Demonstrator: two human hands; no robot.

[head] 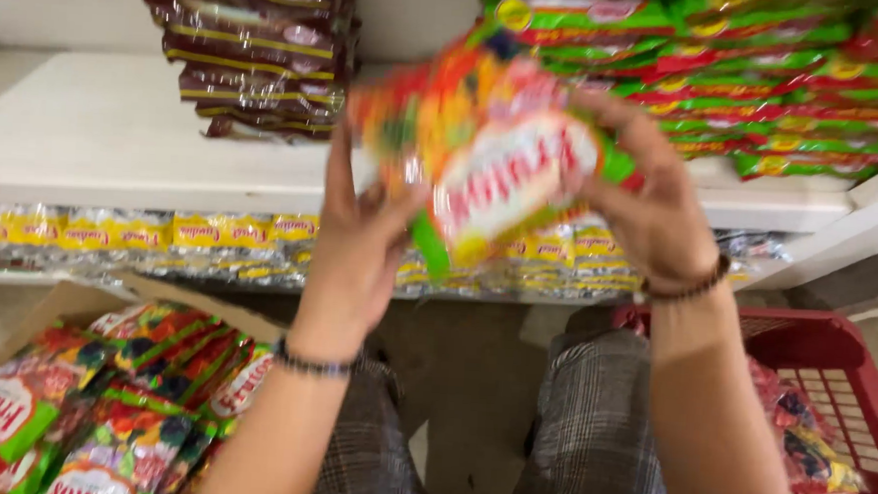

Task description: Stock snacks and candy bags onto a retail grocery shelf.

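Knees in checked trousers (pixel 589 435) fill the lower frame; the person seems to be crouching before a low white shelf (pixel 114 150). Both hands lifted: left hand (pixel 354 243) and right hand (pixel 652 203) grip a blurred bundle of snack packets (pixel 494 155) from either side, held just in front of the shelf edge. Cardboard box (pixel 66 303) of like packets at left, red basket (pixel 842 388) at right. Green stack (pixel 768 84) and maroon stack (pixel 259 52) on the shelf. Tiled floor.
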